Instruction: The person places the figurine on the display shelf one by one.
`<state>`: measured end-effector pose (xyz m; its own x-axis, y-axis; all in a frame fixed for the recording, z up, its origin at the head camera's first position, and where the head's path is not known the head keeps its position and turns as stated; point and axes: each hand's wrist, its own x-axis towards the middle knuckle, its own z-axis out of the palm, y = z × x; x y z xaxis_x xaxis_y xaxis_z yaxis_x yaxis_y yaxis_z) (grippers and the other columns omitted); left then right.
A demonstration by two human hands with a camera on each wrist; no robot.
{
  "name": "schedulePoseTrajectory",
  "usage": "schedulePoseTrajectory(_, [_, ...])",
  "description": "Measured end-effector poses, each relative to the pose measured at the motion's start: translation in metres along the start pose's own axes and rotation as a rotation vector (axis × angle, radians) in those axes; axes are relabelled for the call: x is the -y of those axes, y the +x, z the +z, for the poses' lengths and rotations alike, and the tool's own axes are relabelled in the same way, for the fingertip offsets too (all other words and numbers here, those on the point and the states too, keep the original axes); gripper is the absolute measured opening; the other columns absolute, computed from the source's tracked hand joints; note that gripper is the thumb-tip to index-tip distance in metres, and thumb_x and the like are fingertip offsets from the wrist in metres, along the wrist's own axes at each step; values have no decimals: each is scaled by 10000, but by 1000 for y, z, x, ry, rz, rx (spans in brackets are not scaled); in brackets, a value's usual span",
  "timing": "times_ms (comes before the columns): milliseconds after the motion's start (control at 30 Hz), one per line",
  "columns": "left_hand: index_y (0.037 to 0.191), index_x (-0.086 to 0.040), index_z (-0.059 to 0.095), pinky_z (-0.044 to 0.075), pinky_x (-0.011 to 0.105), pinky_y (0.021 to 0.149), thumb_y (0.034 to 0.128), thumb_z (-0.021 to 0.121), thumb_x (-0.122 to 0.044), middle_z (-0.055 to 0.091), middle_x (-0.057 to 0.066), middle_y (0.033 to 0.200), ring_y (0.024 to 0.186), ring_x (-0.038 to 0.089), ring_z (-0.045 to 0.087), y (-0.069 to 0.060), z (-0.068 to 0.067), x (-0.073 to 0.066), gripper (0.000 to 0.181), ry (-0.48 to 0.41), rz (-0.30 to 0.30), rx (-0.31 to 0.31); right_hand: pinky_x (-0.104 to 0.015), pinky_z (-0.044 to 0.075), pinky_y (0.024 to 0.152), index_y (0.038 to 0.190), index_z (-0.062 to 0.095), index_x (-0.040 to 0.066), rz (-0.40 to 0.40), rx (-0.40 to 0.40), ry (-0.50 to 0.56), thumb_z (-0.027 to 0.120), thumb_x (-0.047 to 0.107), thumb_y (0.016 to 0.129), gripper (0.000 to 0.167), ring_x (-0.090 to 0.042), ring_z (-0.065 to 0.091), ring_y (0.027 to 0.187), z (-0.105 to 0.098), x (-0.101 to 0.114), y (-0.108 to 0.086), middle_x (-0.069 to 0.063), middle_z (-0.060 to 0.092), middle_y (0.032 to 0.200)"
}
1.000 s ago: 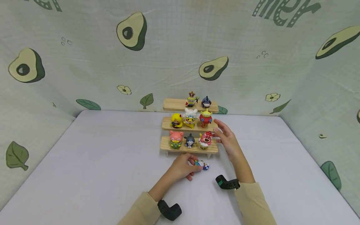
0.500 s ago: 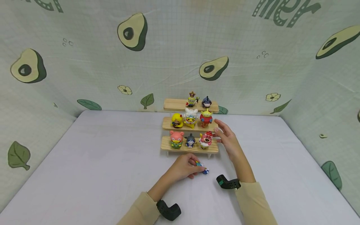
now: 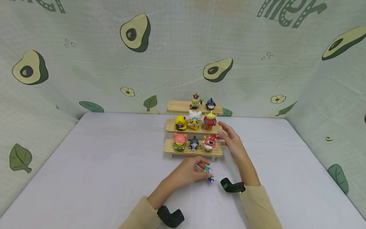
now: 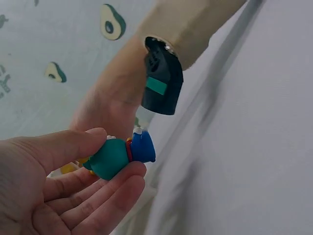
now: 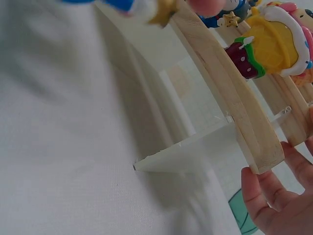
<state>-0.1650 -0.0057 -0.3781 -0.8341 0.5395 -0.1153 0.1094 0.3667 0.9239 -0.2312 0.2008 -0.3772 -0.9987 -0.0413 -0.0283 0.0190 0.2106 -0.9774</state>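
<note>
Low in front of the wooden display stand (image 3: 213, 152), my left hand (image 3: 190, 170) pinches a small figurine (image 3: 209, 174) between thumb and fingers. The left wrist view shows the figurine's teal hood or back (image 4: 111, 159) and blue lower part (image 4: 143, 147), lying sideways across the fingers. My right hand (image 3: 232, 144) is at the stand's right end. In the right wrist view, its fingertips (image 5: 250, 181) touch the end of the wooden lower tier (image 5: 266, 152), and other fingers reach toward the tier behind. Part of the right hand is cut off there.
The three-tier stand bears several figurines: a crowned one (image 3: 195, 101) and a dark blue one (image 3: 210, 104) on top, a white-hooded one (image 3: 194, 120) mid-tier, a pink one (image 3: 180, 142) on the lowest. A white table surrounds it; an avocado-print cloth (image 3: 171, 57) hangs behind.
My left hand has moved slightly right and nearer with the figurine, which has turned from lying slantwise to more upright in the head view. The right hand stays at the stand.
</note>
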Motion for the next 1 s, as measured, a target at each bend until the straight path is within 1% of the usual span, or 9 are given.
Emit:
schedulePoseTrajectory(100, [1145,-100,624,506,208,667,800,738,-245,648,-8,972,758,75,634,-5,-6,-9,391,-25,22,18,-230,447,787,1451,313,219,0,0,1,486,428,946,573,-295,480,1129,0,0,0,-13,263,1523])
schedulePoseTrajectory(267, [1170,-162,615,518,239,692,821,717,-228,625,13,1030,764,109,648,-15,-18,-25,370,-116,70,54,-224,448,788,1450,316,218,-1,-2,-8,488,432,944,577,-248,498,1095,0,0,0,-19,277,1517])
schedulePoseTrajectory(333, [1186,-169,605,517,249,703,831,706,-228,613,29,1070,780,118,644,-19,-24,-31,374,-140,84,53,-225,451,790,1448,320,222,2,-5,-9,491,433,942,574,-210,509,1069,1,1,0,-12,284,1513])
schedulePoseTrajectory(400, [1208,-164,594,515,260,722,840,696,-227,603,42,1123,809,127,635,-23,-31,-36,387,-153,97,40,-226,452,790,1448,320,223,5,-6,-7,493,428,943,572,-176,514,1043,1,1,0,-9,284,1514])
schedulePoseTrajectory(533, [1238,-171,580,490,276,739,848,687,-228,568,55,1200,814,155,609,-30,-43,-43,408,-177,104,-15,-222,453,790,1451,314,222,13,-4,-7,490,423,945,572,-133,514,1011,1,2,0,-10,268,1523])
schedulePoseTrajectory(600, [1247,-179,574,487,276,740,852,682,-231,557,59,1199,810,171,598,-33,-48,-45,413,-194,102,-43,-219,454,789,1452,311,224,17,-4,-7,489,425,945,574,-126,513,1008,1,2,0,-10,258,1527])
schedulePoseTrajectory(767, [1270,-164,548,504,252,750,868,661,-205,541,76,1219,888,209,579,-38,-62,-47,419,-268,132,-113,-218,452,783,1453,311,222,19,-3,5,491,418,946,572,-110,521,993,0,2,0,-3,256,1528])
schedulePoseTrajectory(900, [1285,-145,535,520,291,786,880,641,-161,536,82,1215,920,167,587,-40,-72,-45,419,-334,148,-201,-219,453,781,1450,315,223,16,-1,14,494,409,947,565,-89,528,979,0,2,0,5,261,1525])
schedulePoseTrajectory(1000, [1291,-140,529,520,327,815,890,623,-144,550,83,1211,917,135,597,-41,-79,-44,412,-375,145,-269,-220,454,777,1448,320,224,12,-2,16,498,405,947,561,-93,531,979,1,1,0,5,269,1520])
